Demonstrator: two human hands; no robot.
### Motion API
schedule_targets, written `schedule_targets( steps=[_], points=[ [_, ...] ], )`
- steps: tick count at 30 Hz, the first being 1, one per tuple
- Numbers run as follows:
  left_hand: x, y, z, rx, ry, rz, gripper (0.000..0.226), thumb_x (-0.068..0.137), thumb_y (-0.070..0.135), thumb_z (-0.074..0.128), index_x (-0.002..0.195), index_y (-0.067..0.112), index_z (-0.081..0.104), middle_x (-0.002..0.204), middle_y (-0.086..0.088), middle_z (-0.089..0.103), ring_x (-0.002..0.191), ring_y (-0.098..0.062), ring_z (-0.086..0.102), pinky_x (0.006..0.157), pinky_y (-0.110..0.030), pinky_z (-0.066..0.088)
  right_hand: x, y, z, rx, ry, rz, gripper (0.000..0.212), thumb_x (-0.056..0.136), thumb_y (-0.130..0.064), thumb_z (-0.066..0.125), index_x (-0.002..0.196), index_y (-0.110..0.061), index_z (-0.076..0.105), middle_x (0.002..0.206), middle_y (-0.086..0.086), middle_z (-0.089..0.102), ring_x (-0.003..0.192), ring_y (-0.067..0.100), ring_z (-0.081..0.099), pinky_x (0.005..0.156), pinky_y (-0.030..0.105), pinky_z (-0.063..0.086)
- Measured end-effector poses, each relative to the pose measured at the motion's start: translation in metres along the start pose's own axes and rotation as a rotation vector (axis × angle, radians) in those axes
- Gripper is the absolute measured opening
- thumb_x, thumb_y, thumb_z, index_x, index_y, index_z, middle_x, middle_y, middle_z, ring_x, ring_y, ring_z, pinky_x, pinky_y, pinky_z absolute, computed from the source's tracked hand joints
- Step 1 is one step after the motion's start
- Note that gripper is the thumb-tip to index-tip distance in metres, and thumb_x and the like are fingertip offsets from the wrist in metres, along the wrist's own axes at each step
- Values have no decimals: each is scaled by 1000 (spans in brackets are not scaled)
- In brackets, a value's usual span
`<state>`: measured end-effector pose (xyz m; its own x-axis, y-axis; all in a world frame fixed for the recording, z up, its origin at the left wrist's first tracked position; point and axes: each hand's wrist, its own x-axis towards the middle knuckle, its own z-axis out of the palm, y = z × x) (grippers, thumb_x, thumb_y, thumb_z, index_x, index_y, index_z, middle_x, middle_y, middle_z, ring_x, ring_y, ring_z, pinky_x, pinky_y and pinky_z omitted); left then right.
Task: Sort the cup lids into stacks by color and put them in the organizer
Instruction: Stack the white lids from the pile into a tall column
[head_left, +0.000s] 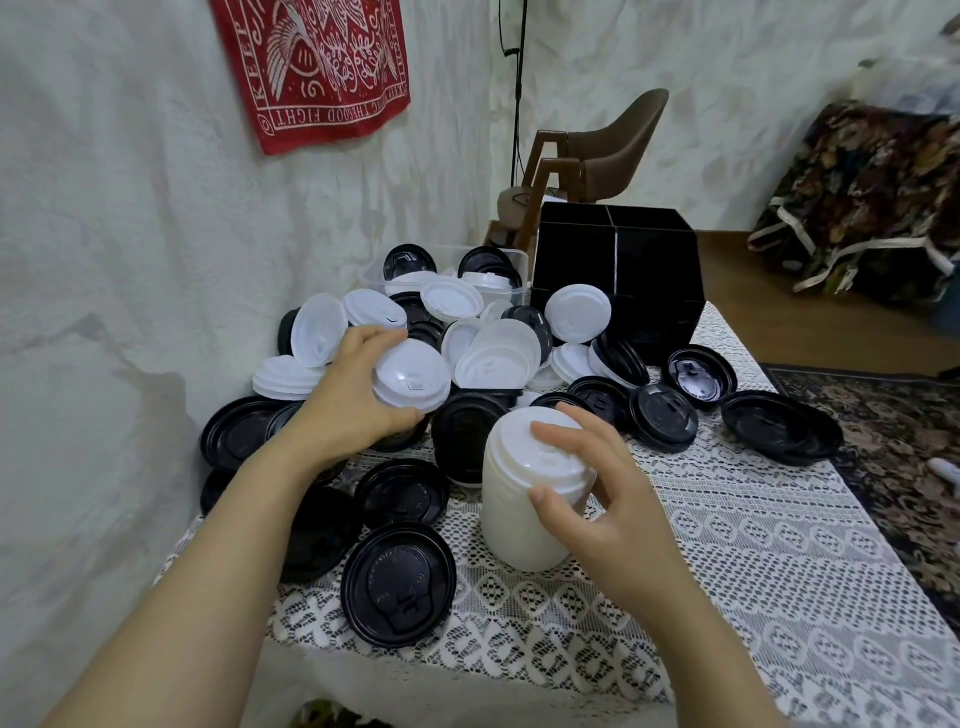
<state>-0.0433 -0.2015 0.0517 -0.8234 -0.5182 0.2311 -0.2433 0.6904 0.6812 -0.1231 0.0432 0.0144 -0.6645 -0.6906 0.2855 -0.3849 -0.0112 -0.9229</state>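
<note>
Nearest to us, a lone black lid (399, 584) lies flat on the lace tablecloth (727, 545), with more black ones scattered beside and behind it. Just past it our right hand (597, 493) is wrapped around the white stack (514, 519), a tall column of nested white lids standing on the cloth, thumb on its near side and fingers over the top. Our left hand (348, 400), apart from the right and a little farther out, grips a white lid (413, 376), possibly a few nested together, lifted at the edge of the mixed pile (498, 343).

We judge the sort to be partly done at best. One white column is well built and a short white stack (285, 379) sits at the pile's left, but black and white lids lie jumbled across the middle, and the black ones look mostly loose rather than stacked. Farther back a clear tub (511, 257) holds more lids of both colours. Beyond it at the table's far end stands the black organizer (571, 260); we see no lids in its compartments from here, so filling it appears to be wholly ahead of us.
</note>
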Motion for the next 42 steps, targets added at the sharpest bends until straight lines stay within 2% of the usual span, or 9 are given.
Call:
schedule_targets(
  steps=[2,5,8,14,17,22,30,34,42],
  points=[
    [-5,9,-4,-90,14,37,91,57,34,79,140,23,43,136,16,36,127,1,37,105,-10,25,0,-1,0,-1,-1,0,37,72,-40,66,107,-50,63,129,-39,40,120,-10,45,85,5,41],
    [-16,26,-6,-259,-15,79,82,50,44,77,126,43,47,138,17,48,127,0,45,111,-28,34,-1,0,-1,-9,1,2,43,71,-42,67,112,-49,59,128,-40,40,123,-7,44,93,10,42],
    [-26,40,1,-369,-72,93,84,52,44,78,130,34,51,138,15,52,126,3,48,111,-28,37,-1,1,-2,0,19,16,58,68,-47,69,122,-50,49,131,-33,46,123,-3,48,103,26,44],
    [-43,57,21,-457,-162,131,73,57,41,78,126,29,56,138,11,54,127,0,48,109,-28,39,0,2,-3,76,8,15,79,70,-41,76,140,-42,41,136,-21,52,127,5,50,106,40,45],
    [-48,63,31,-455,-195,157,66,60,41,78,122,33,58,140,9,52,131,-2,45,112,-33,36,1,-2,-5,118,-17,-33,76,77,-24,81,140,-38,42,136,-18,55,128,7,51,106,42,44],
    [-53,64,47,-383,-222,130,66,57,46,74,120,43,57,138,26,46,131,8,39,114,-32,33,0,3,-10,157,-34,-17,88,71,-42,78,144,-43,30,145,-20,45,133,3,44,111,38,40],
    [-63,62,58,-414,-189,101,67,61,48,75,123,45,51,139,33,42,131,12,36,113,-28,34,1,5,-11,193,-47,3,50,80,-45,66,128,-50,52,145,-17,46,133,3,44,111,39,40],
    [-69,62,62,-460,-169,87,65,65,52,72,125,46,49,140,34,40,132,13,33,112,-26,33,1,4,-9,189,-35,3,47,82,-36,65,127,-41,54,142,-16,49,129,2,48,107,36,45],
    [-75,57,72,-577,-127,82,60,68,51,69,124,43,51,141,30,42,135,6,35,114,-32,33,1,4,-5,175,-12,-5,52,74,-51,63,124,-38,57,134,-29,50,128,0,47,107,37,44]
  ],
)
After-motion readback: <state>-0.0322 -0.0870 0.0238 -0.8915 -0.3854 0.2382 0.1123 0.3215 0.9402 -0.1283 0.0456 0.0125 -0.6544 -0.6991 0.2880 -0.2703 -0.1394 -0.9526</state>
